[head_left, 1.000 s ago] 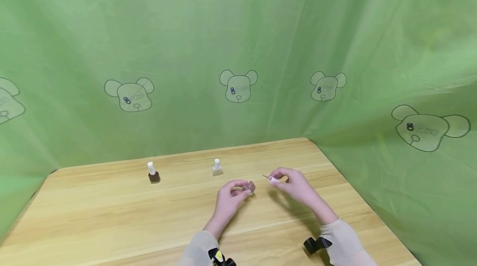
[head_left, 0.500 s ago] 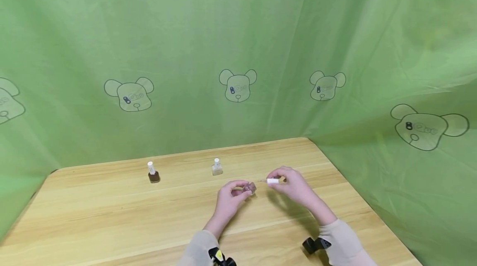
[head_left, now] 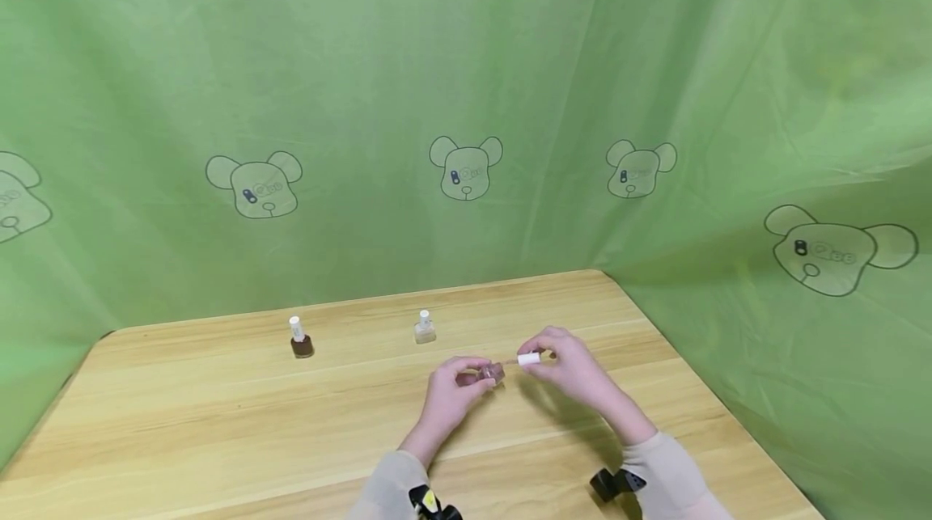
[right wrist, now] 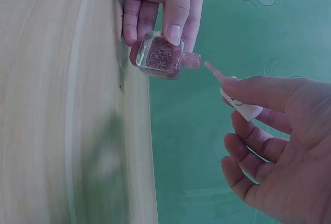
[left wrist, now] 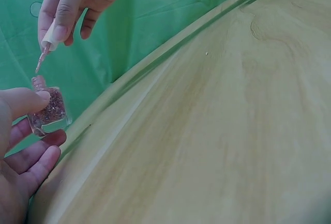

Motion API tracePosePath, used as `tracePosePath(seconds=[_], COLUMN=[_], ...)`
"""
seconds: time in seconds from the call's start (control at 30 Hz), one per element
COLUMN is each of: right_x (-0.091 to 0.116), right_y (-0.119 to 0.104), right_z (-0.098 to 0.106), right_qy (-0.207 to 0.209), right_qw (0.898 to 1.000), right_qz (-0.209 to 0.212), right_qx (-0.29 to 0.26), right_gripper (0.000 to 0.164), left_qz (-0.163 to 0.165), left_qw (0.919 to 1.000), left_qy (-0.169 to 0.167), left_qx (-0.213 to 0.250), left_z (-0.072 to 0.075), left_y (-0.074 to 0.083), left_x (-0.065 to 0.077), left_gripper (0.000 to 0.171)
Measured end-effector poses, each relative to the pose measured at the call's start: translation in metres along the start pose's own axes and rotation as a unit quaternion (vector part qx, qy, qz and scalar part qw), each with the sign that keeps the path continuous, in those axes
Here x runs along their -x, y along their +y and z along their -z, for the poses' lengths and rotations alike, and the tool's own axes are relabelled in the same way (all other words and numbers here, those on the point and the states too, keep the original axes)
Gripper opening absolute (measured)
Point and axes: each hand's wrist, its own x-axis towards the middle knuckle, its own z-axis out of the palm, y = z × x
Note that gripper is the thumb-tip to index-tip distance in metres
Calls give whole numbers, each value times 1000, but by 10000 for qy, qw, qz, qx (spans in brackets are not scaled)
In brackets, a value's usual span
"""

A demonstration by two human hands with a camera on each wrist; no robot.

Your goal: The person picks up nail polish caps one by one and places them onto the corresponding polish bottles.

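Observation:
My left hand pinches a small glass nail polish bottle filled with pink glitter. Its neck is uncapped, as the right wrist view shows. Thumb and fingers of my right hand grip the white nail polish cap, whose brush is coated in pink. In both wrist views the brush tip points at the bottle's mouth, a short gap apart. The bottle appears in the left wrist view with the cap just above it.
On the wooden table stand a dark nail polish bottle at the left and a clear one near the back middle, both with white caps. A green curtain with bear prints hangs behind and at the right.
The cap in my right hand has turned so the brush lines up with the bottle, and the two have come closer. The left hand has tilted the bottle's neck slightly rightward.

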Motion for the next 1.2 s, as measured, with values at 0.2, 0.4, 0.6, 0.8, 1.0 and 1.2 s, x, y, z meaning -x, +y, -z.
tracePosePath(seconds=[0.2,0.4,0.6,0.8,1.0,1.2], right_x=[0,0,0,1,1,1], right_y=[0,-1,-3,-5,-8,-9], right_z=[-3,-5,-8,-10,-13,-17], right_qy=[-4,39,7,-72,-131,-251], right_qw=[10000,9999,9999,10000,9999,9994], right_qz=[-1,1,-63,-18,1,26], right_qx=[52,104,102,27,100,231], right_gripper=[17,18,18,19,19,19], left_qz=[-22,-1,-22,-158,-259,-244], left_qw=[9999,9996,9995,9990,9986,9986], left_qy=[-45,-156,-241,-343,-373,-427], left_qx=[-121,-220,-217,-256,-263,-209], left_z=[1,1,0,-1,-2,-2], left_y=[0,3,2,-2,-1,-1], left_x=[0,1,1,1,1,2], left_gripper=[28,28,29,30,29,31])
